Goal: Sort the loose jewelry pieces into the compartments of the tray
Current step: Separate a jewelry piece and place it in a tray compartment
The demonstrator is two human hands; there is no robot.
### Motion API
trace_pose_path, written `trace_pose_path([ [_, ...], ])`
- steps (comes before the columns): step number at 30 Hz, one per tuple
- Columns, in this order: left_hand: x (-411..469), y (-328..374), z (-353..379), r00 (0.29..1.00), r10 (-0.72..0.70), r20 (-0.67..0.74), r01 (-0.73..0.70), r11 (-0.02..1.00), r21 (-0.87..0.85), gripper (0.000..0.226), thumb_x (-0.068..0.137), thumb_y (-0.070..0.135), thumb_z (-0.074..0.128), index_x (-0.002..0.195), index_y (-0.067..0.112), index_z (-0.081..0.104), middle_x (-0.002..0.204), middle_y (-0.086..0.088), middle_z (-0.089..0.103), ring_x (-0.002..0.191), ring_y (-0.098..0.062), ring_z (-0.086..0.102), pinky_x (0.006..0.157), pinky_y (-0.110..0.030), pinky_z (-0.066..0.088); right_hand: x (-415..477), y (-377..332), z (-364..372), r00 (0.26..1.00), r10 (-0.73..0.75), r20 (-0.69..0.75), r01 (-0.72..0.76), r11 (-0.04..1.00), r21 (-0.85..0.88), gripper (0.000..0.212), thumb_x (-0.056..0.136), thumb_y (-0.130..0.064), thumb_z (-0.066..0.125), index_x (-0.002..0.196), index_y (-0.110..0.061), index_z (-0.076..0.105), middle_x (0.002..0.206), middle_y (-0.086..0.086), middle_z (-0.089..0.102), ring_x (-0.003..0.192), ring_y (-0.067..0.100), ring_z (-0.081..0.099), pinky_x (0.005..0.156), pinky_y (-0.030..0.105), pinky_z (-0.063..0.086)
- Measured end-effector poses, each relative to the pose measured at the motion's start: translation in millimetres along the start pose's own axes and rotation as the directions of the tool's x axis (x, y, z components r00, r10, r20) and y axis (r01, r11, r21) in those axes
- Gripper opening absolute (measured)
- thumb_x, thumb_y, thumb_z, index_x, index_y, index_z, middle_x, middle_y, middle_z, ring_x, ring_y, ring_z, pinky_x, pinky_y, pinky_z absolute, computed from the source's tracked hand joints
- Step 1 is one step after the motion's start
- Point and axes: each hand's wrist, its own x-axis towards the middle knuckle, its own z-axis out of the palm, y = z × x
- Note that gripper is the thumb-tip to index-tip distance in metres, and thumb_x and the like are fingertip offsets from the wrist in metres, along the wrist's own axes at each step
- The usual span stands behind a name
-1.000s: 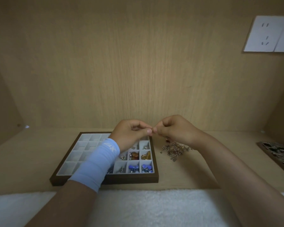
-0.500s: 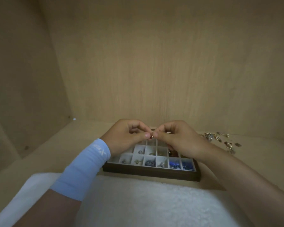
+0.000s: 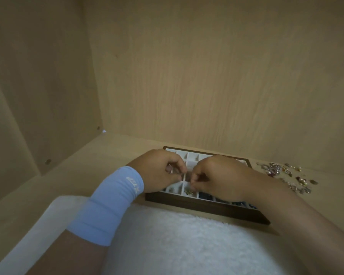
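Note:
A dark wooden tray (image 3: 207, 209) with white compartments lies on the shelf, and both hands are over it. My left hand (image 3: 163, 171), with a light blue sleeve at the wrist, hovers over the tray's left part with curled fingers and thumb against index finger. Whether it holds anything is hidden. My right hand (image 3: 216, 177) reaches down with pinched fingertips onto a small gold piece (image 3: 188, 192) in a front-row compartment. Other front compartments hold small silver and blue pieces. Loose jewelry (image 3: 282, 173) lies scattered on the shelf to the right of the tray.
Wooden walls close in behind and to the left of the shelf (image 3: 68, 175). A white fluffy cloth (image 3: 177, 241) covers the near edge in front of the tray.
The hands, joined on a small piece above the tray before, have separated and dropped lower. The right fingertips now reach into a front compartment. The camera view has swung left.

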Motion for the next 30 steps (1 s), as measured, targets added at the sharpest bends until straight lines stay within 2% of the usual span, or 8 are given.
trace_pose_path([
  [2,0,2,0,1.000,0.015,-0.002,-0.014,0.998,0.065,0.011,0.083,0.027,0.071,0.090,0.037,0.070,0.088,0.015,0.066,0.084,-0.007,0.059,0.079,-0.025,0.050,0,-3,1,1.000,-0.007,0.009,0.007,0.998,-0.062,0.014,0.091,-0.041,0.066,0.093,-0.031,0.075,0.088,-0.015,0.069,0.078,0.001,0.059,0.073,0.027,0.050],
  [7,-1,6,8,0.998,0.057,0.013,-0.058,0.991,0.120,0.014,0.084,0.032,0.069,0.079,0.044,0.061,0.078,0.024,0.055,0.080,0.010,0.049,0.069,-0.012,0.034,1,-9,5,0.999,-0.018,-0.028,0.013,0.987,-0.162,0.015,0.090,-0.040,0.065,0.092,-0.031,0.077,0.086,-0.011,0.071,0.077,0.006,0.058,0.069,0.028,0.046],
  [12,-2,10,16,0.997,0.072,0.018,-0.074,0.986,0.147,0.010,0.085,0.037,0.066,0.091,0.043,0.062,0.106,0.015,0.055,0.107,-0.009,0.039,0.099,-0.030,0.038,-2,-11,7,1.000,0.023,-0.008,-0.024,0.990,-0.137,0.020,0.090,-0.043,0.064,0.096,-0.031,0.078,0.091,-0.009,0.073,0.084,0.010,0.061,0.077,0.033,0.052],
  [15,-6,12,13,0.995,0.060,0.075,-0.071,0.987,0.142,0.018,0.082,0.036,0.068,0.093,0.045,0.058,0.117,0.014,0.052,0.117,-0.009,0.036,0.107,-0.031,0.034,-6,-10,5,0.998,0.068,-0.018,-0.069,0.996,-0.053,0.017,0.088,-0.042,0.068,0.089,-0.029,0.078,0.086,-0.009,0.072,0.080,0.008,0.061,0.076,0.033,0.053],
  [21,-9,14,9,0.991,0.013,0.135,-0.038,0.983,0.178,0.019,0.082,0.037,0.067,0.099,0.042,0.061,0.115,0.016,0.051,0.115,-0.007,0.034,0.107,-0.033,0.035,2,-21,10,0.992,0.122,-0.009,-0.122,0.990,-0.073,0.020,0.089,-0.037,0.063,0.086,-0.022,0.076,0.084,-0.002,0.070,0.080,0.017,0.063,0.073,0.035,0.054],
  [26,-10,17,9,0.990,0.021,0.137,-0.045,0.985,0.168,0.019,0.083,0.034,0.065,0.086,0.047,0.052,0.097,0.024,0.044,0.110,-0.008,0.033,0.102,-0.031,0.036,15,-29,8,0.982,0.185,0.027,-0.179,0.972,-0.151,0.019,0.089,-0.034,0.062,0.094,-0.019,0.072,0.075,-0.005,0.057,0.075,0.020,0.055,0.065,0.030,0.040],
  [28,-10,16,8,0.990,0.021,0.138,-0.043,0.986,0.163,0.021,0.082,0.034,0.066,0.082,0.049,0.051,0.095,0.027,0.044,0.112,-0.009,0.033,0.102,-0.030,0.036,15,-30,4,0.977,0.202,0.074,-0.192,0.973,-0.131,0.019,0.089,-0.034,0.063,0.094,-0.019,0.073,0.078,-0.003,0.062,0.078,0.020,0.059,0.067,0.032,0.047],
  [30,-10,14,8,0.990,0.016,0.140,-0.039,0.986,0.160,0.020,0.080,0.037,0.068,0.090,0.049,0.057,0.106,0.024,0.049,0.116,-0.008,0.034,0.104,-0.029,0.035,12,-27,0,0.969,0.226,0.102,-0.218,0.973,-0.079,0.021,0.086,-0.037,0.066,0.093,-0.020,0.076,0.085,-0.001,0.070,0.081,0.020,0.065,0.076,0.039,0.056],
])
